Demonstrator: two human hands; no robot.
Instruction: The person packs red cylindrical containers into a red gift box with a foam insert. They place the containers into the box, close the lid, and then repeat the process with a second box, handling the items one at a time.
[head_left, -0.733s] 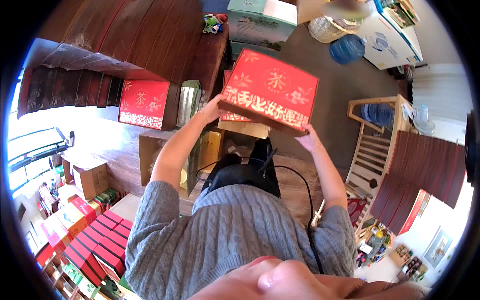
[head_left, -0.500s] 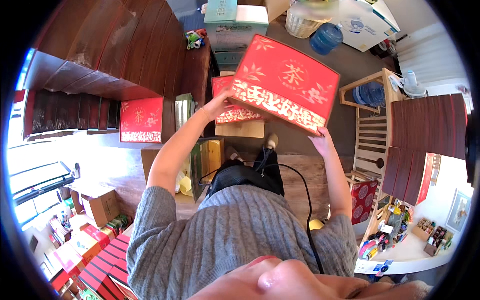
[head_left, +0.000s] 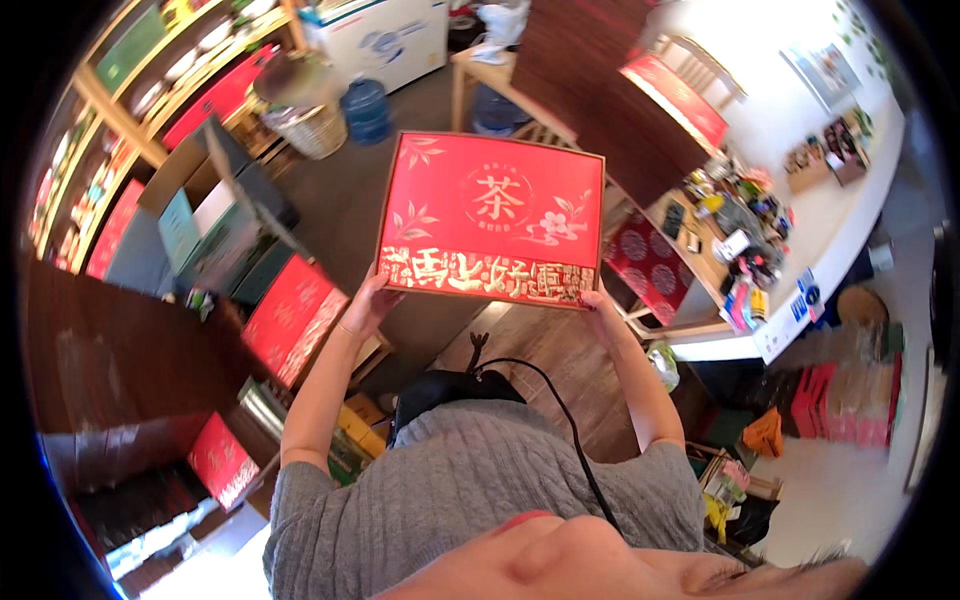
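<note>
Both hands full: left hand grips the near left corner of a red gift box with gold print, right hand grips the near right corner. Gift box held up, on the person's side of the blue water jug and to its right. Wicker basket just left of jug. Second red box left of jug, closer to the person. White curved counter, cluttered, well right of jug.
</note>
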